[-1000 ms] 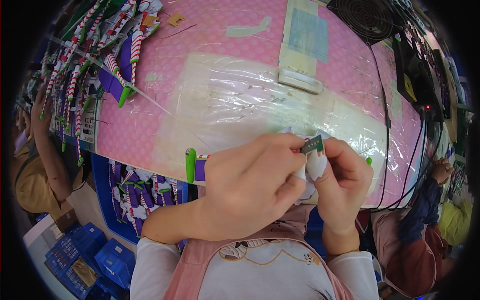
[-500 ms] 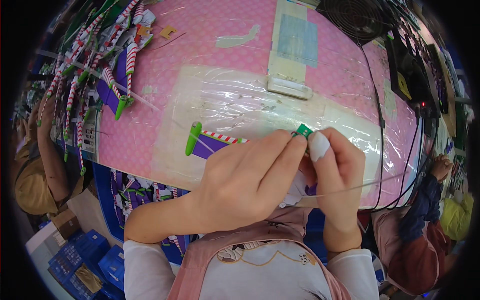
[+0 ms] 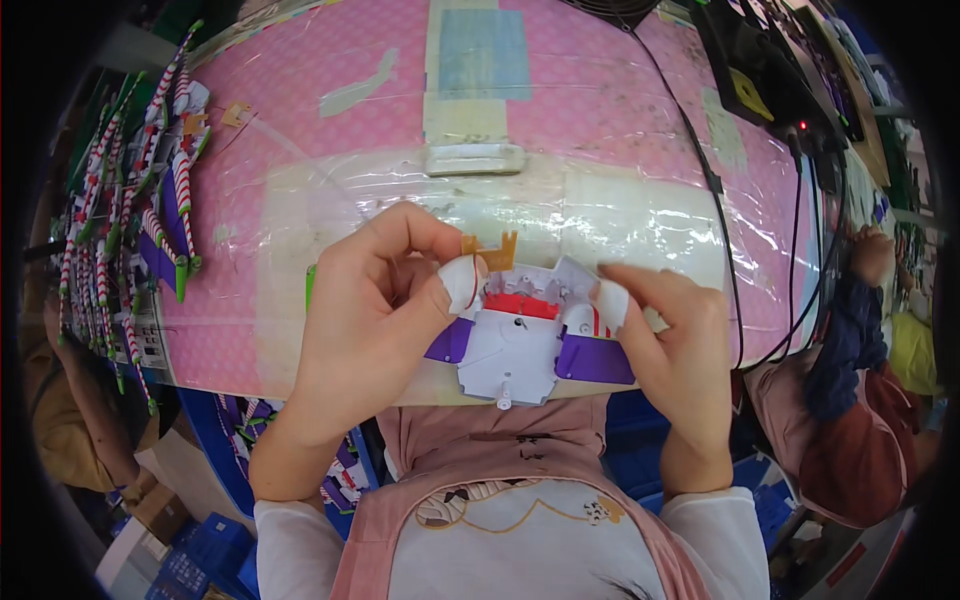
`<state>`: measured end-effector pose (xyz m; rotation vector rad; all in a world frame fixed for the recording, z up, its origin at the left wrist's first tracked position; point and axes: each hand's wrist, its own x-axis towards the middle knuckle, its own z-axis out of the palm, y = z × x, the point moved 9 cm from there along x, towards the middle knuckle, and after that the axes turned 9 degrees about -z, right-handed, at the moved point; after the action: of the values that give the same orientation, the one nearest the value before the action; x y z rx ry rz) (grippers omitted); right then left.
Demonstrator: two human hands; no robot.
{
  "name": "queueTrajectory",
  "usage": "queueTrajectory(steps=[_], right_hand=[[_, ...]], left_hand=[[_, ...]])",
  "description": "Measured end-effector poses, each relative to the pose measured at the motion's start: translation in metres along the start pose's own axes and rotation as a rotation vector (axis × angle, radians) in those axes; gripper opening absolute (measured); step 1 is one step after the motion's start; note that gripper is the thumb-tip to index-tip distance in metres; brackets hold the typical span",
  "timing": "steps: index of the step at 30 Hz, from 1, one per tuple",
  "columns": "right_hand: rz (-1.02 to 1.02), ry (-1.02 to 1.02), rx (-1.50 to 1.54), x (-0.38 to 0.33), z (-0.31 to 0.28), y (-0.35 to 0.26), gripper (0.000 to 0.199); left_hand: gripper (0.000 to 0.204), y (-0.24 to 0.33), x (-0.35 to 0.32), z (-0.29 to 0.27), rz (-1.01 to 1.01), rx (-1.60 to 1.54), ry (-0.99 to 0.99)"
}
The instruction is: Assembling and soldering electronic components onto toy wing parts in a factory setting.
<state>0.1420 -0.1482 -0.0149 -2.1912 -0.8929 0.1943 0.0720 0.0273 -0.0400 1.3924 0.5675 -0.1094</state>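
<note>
A white plastic toy body [image 3: 507,350] with purple side panels [image 3: 595,360], a red strip [image 3: 521,305] and striped arms lies at the table's near edge, its hollow side facing up. My left hand [image 3: 375,310] is closed, thumb and index finger pinching a small tan notched piece [image 3: 497,252] above the body's left side. White coverings wrap both thumbs. My right hand [image 3: 680,330] holds the body's right side between thumb and index finger. A green tip [image 3: 311,287] of a striped arm shows beyond my left hand.
Similar striped toy parts [image 3: 125,220] are heaped at the left, with another tan piece [image 3: 237,114] beside them. A black cable [image 3: 716,185] crosses the table's right side near a power strip [image 3: 810,140]. Blue bins stand below the edge. Other people sit at both sides.
The small green board that was between my fingers is out of sight. My hands have moved apart, the toy body now shows between them, and a tan piece is at my left fingertips. The view has shifted.
</note>
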Motion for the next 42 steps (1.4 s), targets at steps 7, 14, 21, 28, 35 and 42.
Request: queueTrajectory(steps=[7,14,21,28,35,42], right_hand=[[-0.035,-0.162,-0.203,0.0,-0.01,0.008,0.011],[0.023,-0.07,0.058,0.008,0.004,0.002,0.013],[0.169,0.259,0.482,-0.002,0.005,0.023,0.012],[-0.051,0.004,0.628,0.025,0.024,-0.021,0.009],[0.063,0.037,0.667,0.023,0.034,-0.023,0.011],[0.096,0.03,0.666,0.025,0.034,-0.021,0.013]], left_hand=[[0.011,-0.01,-0.01,-0.002,-0.025,-0.088,0.032],[0.011,-0.011,-0.014,-0.004,-0.003,-0.088,0.059],[0.012,-0.002,-0.018,-0.007,0.096,-0.043,0.095],[0.01,0.009,-0.009,-0.003,0.148,-0.136,0.123],[0.012,0.006,-0.009,0.0,0.156,-0.064,0.095],[0.014,0.006,-0.01,-0.001,0.11,0.047,0.062]])
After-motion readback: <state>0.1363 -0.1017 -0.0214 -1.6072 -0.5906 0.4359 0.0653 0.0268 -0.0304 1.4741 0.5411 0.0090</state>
